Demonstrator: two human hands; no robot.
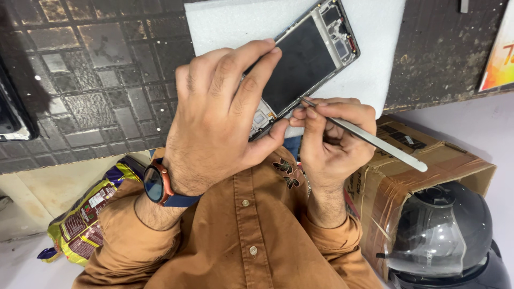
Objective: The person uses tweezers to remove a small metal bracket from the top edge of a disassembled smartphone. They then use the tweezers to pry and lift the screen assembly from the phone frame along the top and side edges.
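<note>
An opened smartphone (305, 61) with its back cover off lies diagonally on a white foam pad (235, 21); its black inner plate and circuit parts show. My left hand (219, 118) grips the phone's lower end, fingers over the top and thumb below. My right hand (334, 139) pinches metal tweezers (375, 142), whose tip touches the phone's lower edge beside the left thumb. A watch with an orange rim (155, 184) sits on my left wrist.
The pad rests on a dark patterned worktop (96, 80). Below are a brown cardboard box (428, 160), a black helmet with a clear visor (444, 235), and a yellow snack packet (85, 214) on the floor. A dark device edge (10, 112) lies far left.
</note>
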